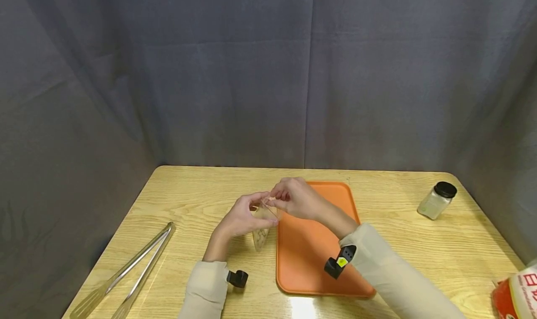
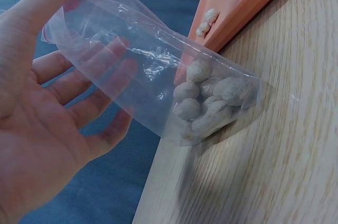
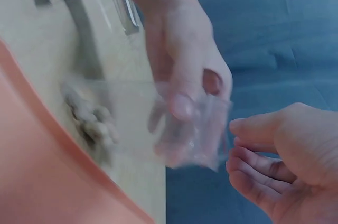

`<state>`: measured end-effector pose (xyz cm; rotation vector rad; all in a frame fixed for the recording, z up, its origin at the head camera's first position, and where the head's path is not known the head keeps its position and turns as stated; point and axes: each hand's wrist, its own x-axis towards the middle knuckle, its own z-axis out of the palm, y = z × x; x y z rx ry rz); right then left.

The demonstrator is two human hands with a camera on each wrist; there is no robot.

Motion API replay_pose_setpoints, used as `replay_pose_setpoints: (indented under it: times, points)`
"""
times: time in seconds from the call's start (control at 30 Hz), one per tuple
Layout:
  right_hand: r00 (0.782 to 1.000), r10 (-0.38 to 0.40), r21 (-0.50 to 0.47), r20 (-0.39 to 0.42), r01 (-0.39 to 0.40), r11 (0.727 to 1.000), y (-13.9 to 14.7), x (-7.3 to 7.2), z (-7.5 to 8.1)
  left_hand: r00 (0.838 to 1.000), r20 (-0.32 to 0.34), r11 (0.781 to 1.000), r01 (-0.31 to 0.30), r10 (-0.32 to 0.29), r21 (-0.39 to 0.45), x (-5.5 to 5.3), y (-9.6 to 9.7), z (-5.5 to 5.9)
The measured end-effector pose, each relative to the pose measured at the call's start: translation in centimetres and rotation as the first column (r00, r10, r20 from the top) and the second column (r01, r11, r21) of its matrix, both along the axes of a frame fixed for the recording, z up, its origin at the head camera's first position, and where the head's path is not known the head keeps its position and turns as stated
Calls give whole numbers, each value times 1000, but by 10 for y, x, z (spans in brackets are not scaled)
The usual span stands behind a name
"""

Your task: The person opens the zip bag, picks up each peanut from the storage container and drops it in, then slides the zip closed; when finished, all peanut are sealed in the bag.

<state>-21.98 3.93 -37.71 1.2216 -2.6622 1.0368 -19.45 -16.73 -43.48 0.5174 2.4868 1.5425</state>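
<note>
A clear zip bag (image 1: pixel 261 237) hangs upright between my hands, left of the orange tray (image 1: pixel 319 267). Unshelled peanuts (image 2: pixel 211 97) lie gathered in its bottom corner, low over the table in the left wrist view. My left hand (image 1: pixel 240 220) holds the bag near its top, thumb on one side and fingers spread behind the film. At the bag's red-lined mouth, my right hand (image 1: pixel 299 200) pinches the edge with thumb and fingertips. One more peanut (image 2: pixel 207 22) rests on the tray.
Metal tongs (image 1: pixel 142 274) lie at the table's left front. A clear jar with a black lid (image 1: pixel 436 202) is at the right back. The corner of a red and white package (image 1: pixel 520 288) shows at the right front. Grey curtains (image 1: pixel 235 100) surround the table.
</note>
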Motion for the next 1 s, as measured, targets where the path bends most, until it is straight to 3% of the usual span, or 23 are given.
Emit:
replay_pose_setpoints:
  times: [0.2, 0.4, 0.63, 1.0]
  points:
    - [994, -99, 42, 43, 97, 994, 13, -18, 0, 1000, -20, 1000, 25, -24, 15, -1, -1, -3]
    - [983, -171, 173, 71, 156, 972, 29, -35, -30, 1000, -5, 999, 14, -14, 29, 1, 0, -5]
    - [990, -115, 223, 79, 95, 970, 40, -41, -66, 1000, -2, 1000, -3, 3, 18, 2, 0, -6]
    - [992, -124, 216, 32, 115, 970, 41, -38, -84, 1000, -11, 1000, 1, -1, 5, -1, -1, -3]
